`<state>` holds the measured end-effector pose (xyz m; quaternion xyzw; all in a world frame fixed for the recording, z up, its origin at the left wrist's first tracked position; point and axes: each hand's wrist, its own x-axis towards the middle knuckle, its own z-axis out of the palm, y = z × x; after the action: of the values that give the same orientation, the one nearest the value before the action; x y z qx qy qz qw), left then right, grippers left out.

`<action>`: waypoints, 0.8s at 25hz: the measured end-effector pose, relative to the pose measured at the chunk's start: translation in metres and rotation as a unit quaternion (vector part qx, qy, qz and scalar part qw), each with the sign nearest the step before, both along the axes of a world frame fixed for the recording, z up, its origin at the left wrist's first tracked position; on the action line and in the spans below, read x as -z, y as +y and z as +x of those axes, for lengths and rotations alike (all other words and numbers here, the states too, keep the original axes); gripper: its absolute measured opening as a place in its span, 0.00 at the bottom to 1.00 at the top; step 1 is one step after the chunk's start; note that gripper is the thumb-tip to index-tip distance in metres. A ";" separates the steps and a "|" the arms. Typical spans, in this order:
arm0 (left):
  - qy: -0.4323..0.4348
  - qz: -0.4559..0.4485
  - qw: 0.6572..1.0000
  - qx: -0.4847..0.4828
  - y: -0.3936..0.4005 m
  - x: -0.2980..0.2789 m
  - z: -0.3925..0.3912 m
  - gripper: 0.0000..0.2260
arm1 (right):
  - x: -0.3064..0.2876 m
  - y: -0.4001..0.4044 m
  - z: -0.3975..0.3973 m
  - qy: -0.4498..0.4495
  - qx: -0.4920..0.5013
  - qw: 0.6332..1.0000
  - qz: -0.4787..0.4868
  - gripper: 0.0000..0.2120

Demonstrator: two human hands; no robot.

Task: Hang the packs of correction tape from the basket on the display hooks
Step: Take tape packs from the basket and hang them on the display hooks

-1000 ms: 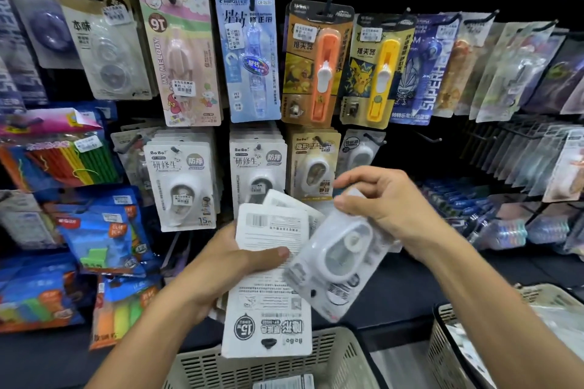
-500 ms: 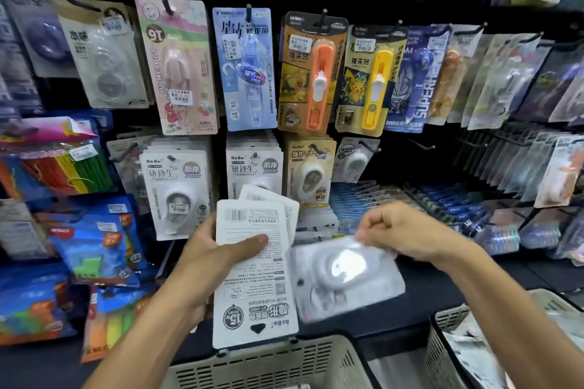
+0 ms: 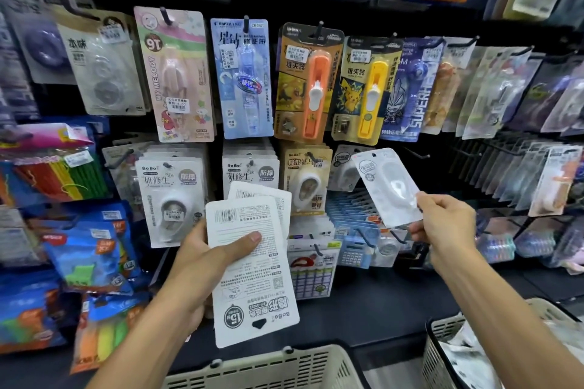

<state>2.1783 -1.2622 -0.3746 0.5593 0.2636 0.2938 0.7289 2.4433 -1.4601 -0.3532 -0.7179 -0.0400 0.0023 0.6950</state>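
Risk is that the pack (image 3: 387,187), pinched only at its lower corner by the right hand (image 3: 447,224) near the hook (image 3: 416,153), tilts and misses it, while the left hand (image 3: 202,265) grips a stack (image 3: 252,265).

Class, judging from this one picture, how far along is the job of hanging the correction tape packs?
Done: packs already hang on the white-pack hook. In hand: the right hand lifts one clear pack toward the display, not yet hooked; the left hand holds a stack of packs. Left: that stack, plus whatever remains in the basket.
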 end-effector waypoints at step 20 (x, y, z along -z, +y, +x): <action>-0.057 0.673 0.737 0.027 -0.018 -0.006 -0.002 0.22 | 0.001 0.032 -0.084 0.279 -0.488 0.827 0.026 0.34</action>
<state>2.1766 -1.2803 -0.3684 0.8932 -0.0602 0.4061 0.1834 2.3593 -1.4282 -0.3543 -0.5557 -0.1893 0.5401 0.6031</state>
